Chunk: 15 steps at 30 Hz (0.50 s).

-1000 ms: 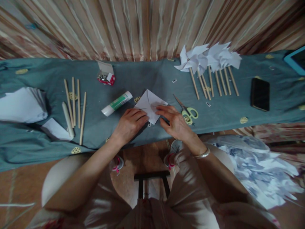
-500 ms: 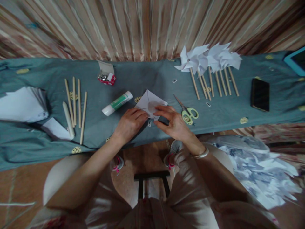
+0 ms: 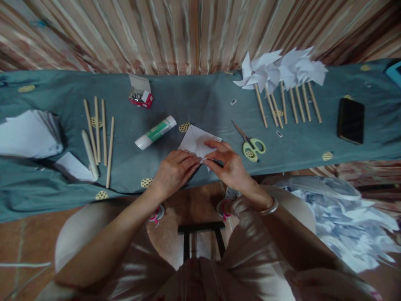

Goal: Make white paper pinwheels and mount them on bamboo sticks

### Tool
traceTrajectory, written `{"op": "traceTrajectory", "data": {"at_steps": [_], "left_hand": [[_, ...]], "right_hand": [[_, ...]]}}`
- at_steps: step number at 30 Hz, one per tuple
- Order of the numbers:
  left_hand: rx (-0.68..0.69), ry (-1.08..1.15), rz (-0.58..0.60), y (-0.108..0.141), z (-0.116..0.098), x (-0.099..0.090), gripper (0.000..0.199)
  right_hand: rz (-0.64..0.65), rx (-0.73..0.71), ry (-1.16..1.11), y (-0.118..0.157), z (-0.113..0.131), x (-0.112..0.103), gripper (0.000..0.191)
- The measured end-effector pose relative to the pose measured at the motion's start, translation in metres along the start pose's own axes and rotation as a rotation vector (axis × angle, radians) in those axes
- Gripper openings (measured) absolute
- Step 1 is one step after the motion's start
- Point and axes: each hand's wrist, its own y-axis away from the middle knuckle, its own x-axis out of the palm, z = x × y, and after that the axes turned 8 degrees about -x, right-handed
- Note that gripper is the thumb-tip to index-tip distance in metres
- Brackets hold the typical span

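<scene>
A white paper square (image 3: 197, 140) with crease or cut lines lies near the table's front edge, one corner pointing away from me. My left hand (image 3: 177, 169) grips its lower left side, fingers closed together. On the right side, my right hand (image 3: 227, 163) pinches the near corner between thumb and finger. The fingertips of both hands nearly meet there. Left of the paper lies a white and green glue stick (image 3: 156, 132); to the right are scissors (image 3: 250, 144) with light green handles.
Wooden sticks (image 3: 98, 133) and stacked paper (image 3: 29, 133) lie left. A red box (image 3: 140, 98) of small metal pieces stands at the back. Paper pinwheels (image 3: 282, 71) on sticks and a phone (image 3: 351, 120) are right. A clear bag of folded paper (image 3: 344, 221) sits below.
Both hands have drawn closer together and toward me at the paper's near corner. My right thumb and finger have closed on that corner. The view has shifted slightly.
</scene>
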Motion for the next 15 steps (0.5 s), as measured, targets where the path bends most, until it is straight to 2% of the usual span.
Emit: {"op": "traceTrajectory", "data": {"at_steps": [5, 10, 15], "left_hand": [[-0.065, 0.019, 0.017, 0.002, -0.001, 0.001, 0.020], [-0.018, -0.058, 0.005, 0.003, -0.001, 0.000, 0.020], [-0.043, -0.051, -0.006, 0.004, 0.001, 0.000, 0.021]], "right_hand": [[-0.050, 0.027, 0.030, -0.002, 0.001, 0.006, 0.014], [-0.072, 0.041, 0.048, -0.008, 0.000, 0.011, 0.012], [-0.102, 0.057, 0.066, -0.010, 0.001, 0.012, 0.010]]}}
